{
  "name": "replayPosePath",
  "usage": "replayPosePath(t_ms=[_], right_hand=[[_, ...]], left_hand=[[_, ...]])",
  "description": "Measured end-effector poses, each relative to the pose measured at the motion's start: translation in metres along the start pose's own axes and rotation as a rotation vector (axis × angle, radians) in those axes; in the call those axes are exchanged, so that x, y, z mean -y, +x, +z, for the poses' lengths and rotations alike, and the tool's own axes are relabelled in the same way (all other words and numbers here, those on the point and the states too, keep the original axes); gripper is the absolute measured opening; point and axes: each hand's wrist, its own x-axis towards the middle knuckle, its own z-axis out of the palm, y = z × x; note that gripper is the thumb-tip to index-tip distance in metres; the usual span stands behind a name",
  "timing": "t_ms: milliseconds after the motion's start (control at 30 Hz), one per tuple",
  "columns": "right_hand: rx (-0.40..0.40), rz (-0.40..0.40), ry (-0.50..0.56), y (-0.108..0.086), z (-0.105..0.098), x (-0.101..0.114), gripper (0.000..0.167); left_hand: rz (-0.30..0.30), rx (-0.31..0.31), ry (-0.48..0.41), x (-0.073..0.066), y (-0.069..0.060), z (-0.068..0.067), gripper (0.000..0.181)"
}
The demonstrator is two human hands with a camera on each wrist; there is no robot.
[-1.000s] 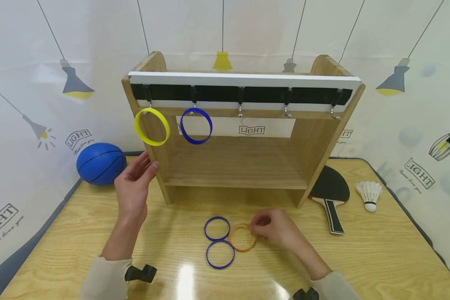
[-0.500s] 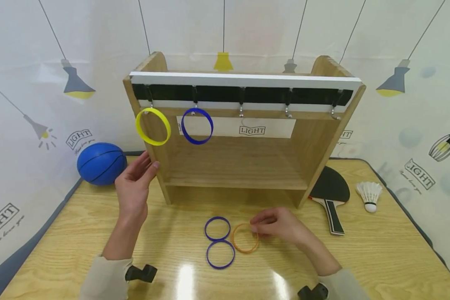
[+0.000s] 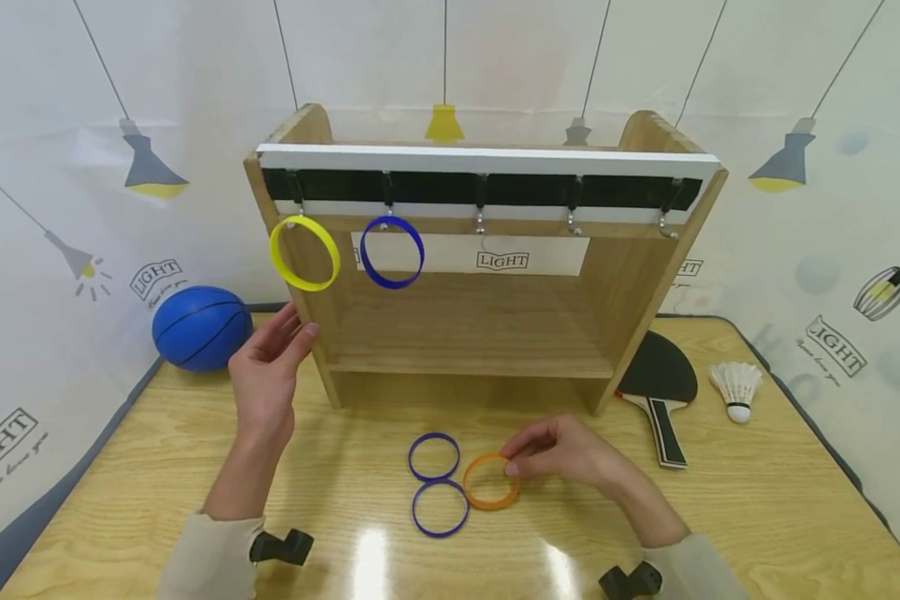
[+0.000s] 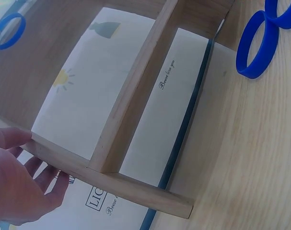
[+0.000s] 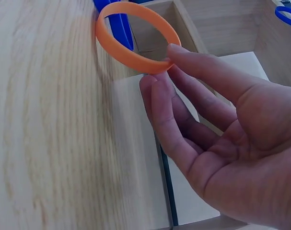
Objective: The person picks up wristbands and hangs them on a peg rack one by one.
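Note:
The left hand grips the left side panel of a wooden rack; in the left wrist view its thumb and fingers lie on either side of the panel. Pinched between thumb and fingers of the right hand is an orange ring, seen tilted in the right wrist view. Two blue rings lie on the table just left of it. On the rack's hooks hang a yellow ring, leftmost, and a blue ring on the second hook.
Three hooks to the right hold nothing. A blue ball sits left of the rack. To its right lie a black paddle and a white shuttlecock on the wooden table.
The orange ring has shifted slightly right, away from the upper blue ring, and its near side looks raised and thicker. The right hand moved slightly right with it; the left hand stays on the panel.

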Motion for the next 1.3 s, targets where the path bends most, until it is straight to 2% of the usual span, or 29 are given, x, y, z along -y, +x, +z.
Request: replayPosePath(t_ms=[233,400,533,700,967,1300], right_hand=[[-0.026,-0.002,-0.03,-0.002,0.001,0.006,0.027],[-0.057,-0.025,-0.078,-0.005,0.0,0.01,0.025],[-0.073,-0.042,-0.076,-0.005,-0.001,0.014,0.022],[-0.104,-0.09,-0.104,-0.005,-0.002,0.024,0.022],[-0.207,-0.102,-0.083,-0.002,-0.008,0.056,0.026],[-0.373,-0.229,0.005,-0.003,-0.018,0.106,0.026]], left_hand=[[-0.01,-0.003,0.001,0.0,-0.001,0.0,0.042],[-0.004,0.001,0.005,0.0,0.0,0.0,0.042],[-0.005,0.003,0.001,0.0,0.0,0.0,0.042],[-0.009,0.0,0.003,0.001,-0.001,0.0,0.042],[0.0,0.0,-0.003,0.001,-0.001,0.0,0.042],[0.017,0.008,-0.007,-0.001,-0.001,0.0,0.041]])
